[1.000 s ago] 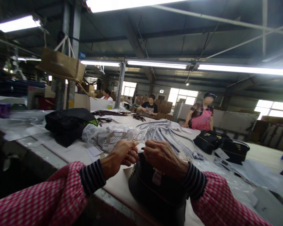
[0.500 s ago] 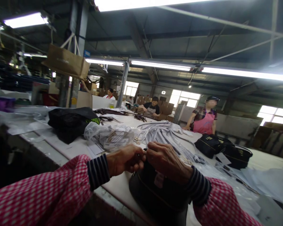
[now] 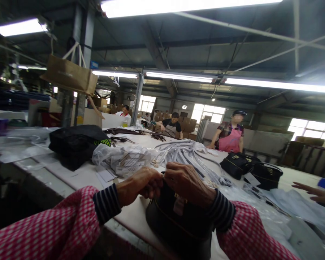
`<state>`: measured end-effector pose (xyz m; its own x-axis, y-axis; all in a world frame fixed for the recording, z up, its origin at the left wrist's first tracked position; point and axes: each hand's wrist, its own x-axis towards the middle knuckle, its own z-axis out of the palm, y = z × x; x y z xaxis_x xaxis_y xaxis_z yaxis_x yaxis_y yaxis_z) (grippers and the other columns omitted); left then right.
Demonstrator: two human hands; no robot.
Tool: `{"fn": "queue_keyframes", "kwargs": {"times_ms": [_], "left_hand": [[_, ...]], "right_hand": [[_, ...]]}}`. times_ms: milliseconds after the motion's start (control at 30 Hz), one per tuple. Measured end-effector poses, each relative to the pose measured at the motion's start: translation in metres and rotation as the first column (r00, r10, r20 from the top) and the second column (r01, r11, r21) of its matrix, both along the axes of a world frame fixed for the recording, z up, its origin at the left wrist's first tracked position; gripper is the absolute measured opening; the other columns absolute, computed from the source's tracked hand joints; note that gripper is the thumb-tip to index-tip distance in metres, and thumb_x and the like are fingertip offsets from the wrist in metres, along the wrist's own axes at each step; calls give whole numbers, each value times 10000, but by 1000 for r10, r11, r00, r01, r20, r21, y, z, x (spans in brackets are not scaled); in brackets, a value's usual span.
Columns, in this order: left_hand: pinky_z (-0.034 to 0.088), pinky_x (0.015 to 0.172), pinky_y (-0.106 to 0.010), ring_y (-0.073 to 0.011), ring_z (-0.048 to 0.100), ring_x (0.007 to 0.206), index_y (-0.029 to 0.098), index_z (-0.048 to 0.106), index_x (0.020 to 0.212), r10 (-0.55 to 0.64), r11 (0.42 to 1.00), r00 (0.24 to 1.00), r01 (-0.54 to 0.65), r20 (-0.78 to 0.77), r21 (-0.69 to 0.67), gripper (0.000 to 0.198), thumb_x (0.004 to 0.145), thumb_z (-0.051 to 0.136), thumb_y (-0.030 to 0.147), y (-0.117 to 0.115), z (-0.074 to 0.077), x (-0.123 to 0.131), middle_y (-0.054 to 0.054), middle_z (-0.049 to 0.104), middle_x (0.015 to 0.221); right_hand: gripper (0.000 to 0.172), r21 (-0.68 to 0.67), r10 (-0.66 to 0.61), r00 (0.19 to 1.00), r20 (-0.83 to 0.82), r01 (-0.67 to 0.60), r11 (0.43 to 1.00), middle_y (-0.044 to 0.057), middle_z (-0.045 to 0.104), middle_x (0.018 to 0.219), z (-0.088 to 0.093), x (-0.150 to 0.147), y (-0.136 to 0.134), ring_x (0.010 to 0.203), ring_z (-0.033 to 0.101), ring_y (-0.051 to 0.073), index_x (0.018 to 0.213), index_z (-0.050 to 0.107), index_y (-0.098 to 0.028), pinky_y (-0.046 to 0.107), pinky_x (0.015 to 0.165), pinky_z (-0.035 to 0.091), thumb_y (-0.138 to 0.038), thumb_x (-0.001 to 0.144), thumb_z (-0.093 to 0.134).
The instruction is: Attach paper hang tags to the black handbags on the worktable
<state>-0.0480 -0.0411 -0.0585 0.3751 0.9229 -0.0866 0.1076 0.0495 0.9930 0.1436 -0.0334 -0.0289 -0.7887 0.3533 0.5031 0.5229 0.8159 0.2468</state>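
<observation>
My left fingers [image 3: 153,185] and right fingers [image 3: 172,171], curled together, meet over the black bag [image 3: 182,233] at the near edge of the table [image 3: 132,215]; anything pinched is hidden.

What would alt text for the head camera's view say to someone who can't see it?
A person's left hand and right hand, fingers curled, are close together at the top of a rounded black bag on a cream worktable. Beyond lie long grey straps and two more black bags.
</observation>
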Motion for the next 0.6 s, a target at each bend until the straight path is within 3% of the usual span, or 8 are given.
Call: {"fn": "queue_keyframes", "kwargs": {"times_ms": [100, 267, 467, 600], "left_hand": [[295, 401, -194, -110, 518, 410, 110, 655, 773, 3, 999, 1000, -2, 15, -34, 459, 794, 542, 554, 4, 0, -4, -108, 695, 626], [296, 401, -198, -101, 497, 386, 112, 620, 688, 68, 995, 998, -68, -8, -72, 414, 758, 569, 517, 5, 4, 1, -94, 663, 577], [308, 399, -187, -117, 567, 429, 141, 609, 718, 118, 963, 991, -100, -58, 250, 458, 781, 616, 594, -1, 2, 1, -55, 677, 622], [343, 398, -181, -117, 590, 463, 134, 627, 753, 135, 948, 990, -116, -46, 297, 361, 766, 674, 491, 0, -1, -2, -49, 689, 672]], "right_hand": [[219, 0, 16, 1000, -10, -16, 1000, -13, 538, 751, -2, 1, 2, 639, 441, 104, 706, 569, -166, 273, 565, 249, -116, 918, 590], [232, 13, 19, 999, -27, -19, 1000, -13, 537, 751, -3, 2, 3, 643, 444, 101, 692, 560, -163, 269, 576, 259, -103, 915, 582], [186, -25, -17, 998, -60, 15, 1000, -15, 542, 759, -1, 0, 2, 654, 457, 99, 748, 614, -167, 267, 581, 265, -137, 929, 583], [192, -100, -36, 996, -84, 28, 995, -11, 561, 770, 1, -1, 1, 660, 478, 91, 719, 611, -155, 252, 589, 282, -142, 911, 613]]}}
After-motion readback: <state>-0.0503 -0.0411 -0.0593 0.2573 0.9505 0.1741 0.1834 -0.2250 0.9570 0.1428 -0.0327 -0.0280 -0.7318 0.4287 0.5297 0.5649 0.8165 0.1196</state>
